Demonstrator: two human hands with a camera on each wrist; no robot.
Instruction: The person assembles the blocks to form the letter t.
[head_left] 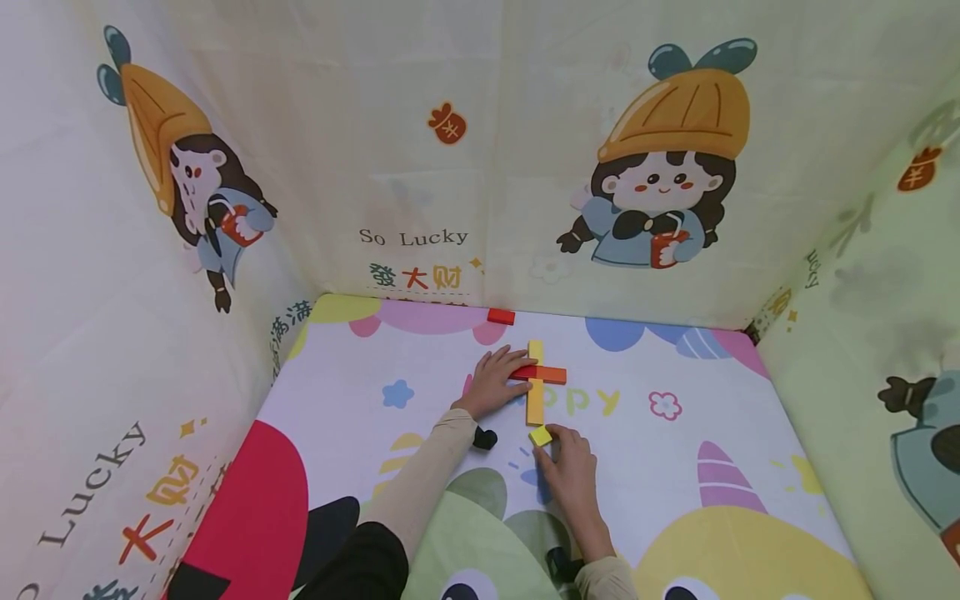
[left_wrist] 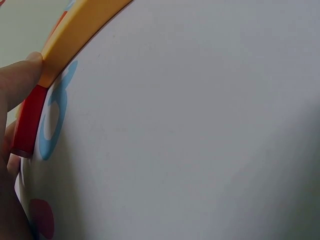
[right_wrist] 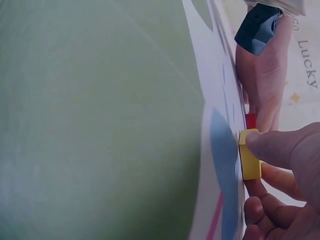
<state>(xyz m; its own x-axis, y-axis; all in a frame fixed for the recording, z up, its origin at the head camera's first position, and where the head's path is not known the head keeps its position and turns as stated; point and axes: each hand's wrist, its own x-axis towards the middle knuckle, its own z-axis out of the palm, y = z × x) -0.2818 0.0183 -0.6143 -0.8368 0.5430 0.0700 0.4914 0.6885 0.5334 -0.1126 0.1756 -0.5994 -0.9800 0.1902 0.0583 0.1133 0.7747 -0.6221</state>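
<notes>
Flat blocks form a cross on the printed mat: a yellow block at the far end, an orange block to the right, a red block to the left and a longer yellow-orange block nearest me. Thumb and index finger of my left hand hold the red block from either side. That thumb also touches the yellow-orange block's end in the left wrist view. Just below the cross, my right hand pinches a small yellow block between thumb and fingers, close over the mat.
Another red block lies at the mat's far edge, by the back wall. Printed cloth walls enclose the mat at the back and both sides. A dark device is worn on my left wrist.
</notes>
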